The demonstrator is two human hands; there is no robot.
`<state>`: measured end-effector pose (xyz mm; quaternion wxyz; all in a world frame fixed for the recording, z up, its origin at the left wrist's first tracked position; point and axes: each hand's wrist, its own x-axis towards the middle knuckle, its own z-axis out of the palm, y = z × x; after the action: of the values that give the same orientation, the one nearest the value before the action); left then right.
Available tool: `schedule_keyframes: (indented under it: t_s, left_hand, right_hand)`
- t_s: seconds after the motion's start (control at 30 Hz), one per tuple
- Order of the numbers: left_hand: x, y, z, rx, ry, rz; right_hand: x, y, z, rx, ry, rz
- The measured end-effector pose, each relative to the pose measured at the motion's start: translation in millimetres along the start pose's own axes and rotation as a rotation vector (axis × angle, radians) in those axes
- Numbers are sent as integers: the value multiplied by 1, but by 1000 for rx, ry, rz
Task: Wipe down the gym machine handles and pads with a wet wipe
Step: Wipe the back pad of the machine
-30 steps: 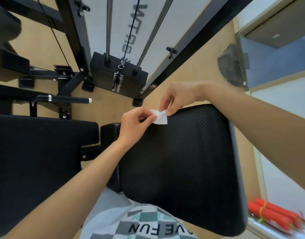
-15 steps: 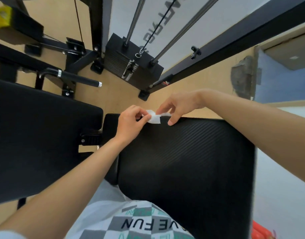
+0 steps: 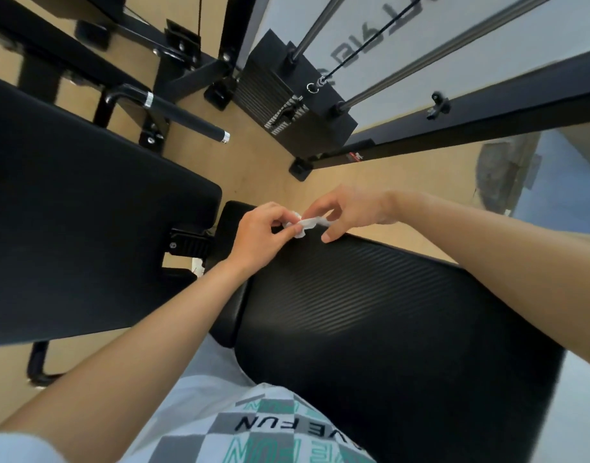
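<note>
A small crumpled white wet wipe (image 3: pixel 307 224) hangs between both hands above the far edge of the ribbed black seat pad (image 3: pixel 387 322). My left hand (image 3: pixel 260 233) pinches its left end between thumb and fingertips. My right hand (image 3: pixel 345 212) pinches the right end, with one finger stretched down toward the pad's edge. A second, smooth black pad (image 3: pixel 79 222) lies to the left. Beyond that pad a black handle (image 3: pixel 183 120) with chrome end caps juts out over the floor.
The black weight stack (image 3: pixel 297 108) with guide rods and a cable stands ahead on the tan floor. Black frame bars (image 3: pixel 454 128) run right and upper left. A dark grey object (image 3: pixel 500 175) sits at the far right. My patterned shirt fills the bottom.
The view has swung left and down, so the machine parts slid right. Both hands stayed together on the wipe, which has gone from a flat folded piece to a bunched strip.
</note>
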<state>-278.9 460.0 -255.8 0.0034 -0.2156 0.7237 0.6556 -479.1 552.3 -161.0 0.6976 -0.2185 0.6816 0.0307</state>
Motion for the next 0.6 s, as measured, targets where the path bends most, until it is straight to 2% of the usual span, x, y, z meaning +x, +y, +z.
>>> schedule_keyframes:
  t_s: [0.2,0.37,0.6]
  left_hand:
    - [10,-36,-10,66,13,-79]
    - [7,-64,-13,155,12,-118]
    - [21,-79,-11,208,142,-151]
  right_hand:
    - [35,-4,10,77,77,-24]
    - [62,-11,22,89,34,26]
    - [102,-3,25,271,164,1]
